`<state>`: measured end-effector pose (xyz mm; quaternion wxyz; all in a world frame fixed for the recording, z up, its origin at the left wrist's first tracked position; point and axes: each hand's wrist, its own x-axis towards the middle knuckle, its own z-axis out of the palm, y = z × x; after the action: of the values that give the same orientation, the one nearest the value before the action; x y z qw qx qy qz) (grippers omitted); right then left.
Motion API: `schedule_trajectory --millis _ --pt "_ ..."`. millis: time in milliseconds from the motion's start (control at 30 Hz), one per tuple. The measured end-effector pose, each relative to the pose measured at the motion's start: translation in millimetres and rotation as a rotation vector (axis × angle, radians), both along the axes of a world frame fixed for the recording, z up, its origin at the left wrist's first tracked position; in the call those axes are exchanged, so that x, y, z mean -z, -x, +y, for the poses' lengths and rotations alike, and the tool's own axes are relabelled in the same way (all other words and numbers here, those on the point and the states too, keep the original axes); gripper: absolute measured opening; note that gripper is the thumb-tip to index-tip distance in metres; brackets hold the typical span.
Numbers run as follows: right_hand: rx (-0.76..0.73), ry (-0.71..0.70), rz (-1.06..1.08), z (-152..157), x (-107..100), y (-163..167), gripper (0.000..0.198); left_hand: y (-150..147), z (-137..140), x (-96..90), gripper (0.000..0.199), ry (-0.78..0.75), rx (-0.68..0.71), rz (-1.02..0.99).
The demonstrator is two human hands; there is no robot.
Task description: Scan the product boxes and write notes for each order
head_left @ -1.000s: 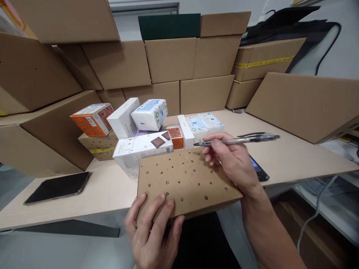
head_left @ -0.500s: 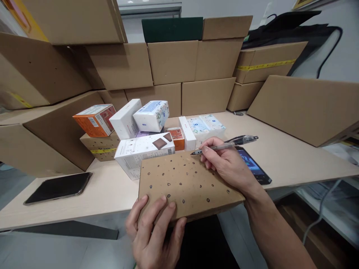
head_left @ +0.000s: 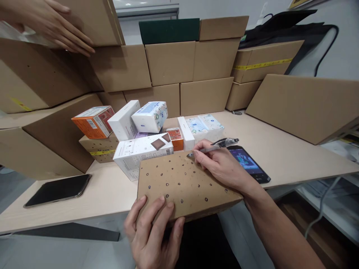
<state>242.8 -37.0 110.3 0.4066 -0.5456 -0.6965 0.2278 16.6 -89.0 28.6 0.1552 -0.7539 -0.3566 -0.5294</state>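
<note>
A brown cardboard box [head_left: 174, 179], dotted with small inked circles, is tilted toward me at the table's front edge. My left hand [head_left: 157, 228] grips its near left edge, fingers over the top face and thumb along the near side. Between the fingertips of my right hand [head_left: 213, 160] is a clear ballpoint pen [head_left: 207, 148] with a black grip end. Its tip is at the far edge of the box's top face; whether it touches I cannot tell. A lit smartphone [head_left: 248, 162] lies just beyond my right wrist.
Behind the box stand a white carton [head_left: 143, 151], tissue packs [head_left: 150, 116] and an orange box [head_left: 94, 121]. A dark phone [head_left: 57, 189] lies at left. Large cardboard boxes [head_left: 171, 61] wall off the back. Another person's hand [head_left: 56, 28] rests by the upper-left box.
My right hand and the pen have moved slightly left along the box's far edge, and the pen's angle has changed. Another person's hand has come into view at upper left.
</note>
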Motion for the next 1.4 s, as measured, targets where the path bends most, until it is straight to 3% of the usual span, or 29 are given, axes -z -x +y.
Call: schedule_trajectory --millis 633,767,900,1000,1067,1133,1267,1400 --pt "-0.018 0.004 0.042 -1 0 -1 0.02 0 1 0.1 0.028 -0.012 -0.014 0.022" --pt "-0.009 -0.013 0.217 -1 5 1 0.022 0 0 0.6 0.028 -0.01 -0.012 0.018" --pt "0.164 -0.17 0.522 -3 11 -5 0.024 1 0 1.2 0.028 -0.007 -0.012 0.002" --pt "0.367 -0.3 0.602 -8 17 -26 0.026 1 0 1.0 0.028 -0.009 -0.009 0.009" --pt "0.476 -0.272 0.511 -12 25 -44 0.027 2 0 1.0 0.028 -0.012 -0.011 0.015" --pt "0.522 -0.117 0.28 -15 36 -60 0.028 2 0 1.3 0.028 -0.013 -0.018 0.01" --pt "0.407 0.168 -0.241 -17 57 -66 0.021 2 1 2.6 0.029 -0.016 -0.023 0.004" --pt "0.429 0.222 -0.373 -11 66 -53 0.023 2 2 3.1 0.029 -0.02 -0.014 0.005"
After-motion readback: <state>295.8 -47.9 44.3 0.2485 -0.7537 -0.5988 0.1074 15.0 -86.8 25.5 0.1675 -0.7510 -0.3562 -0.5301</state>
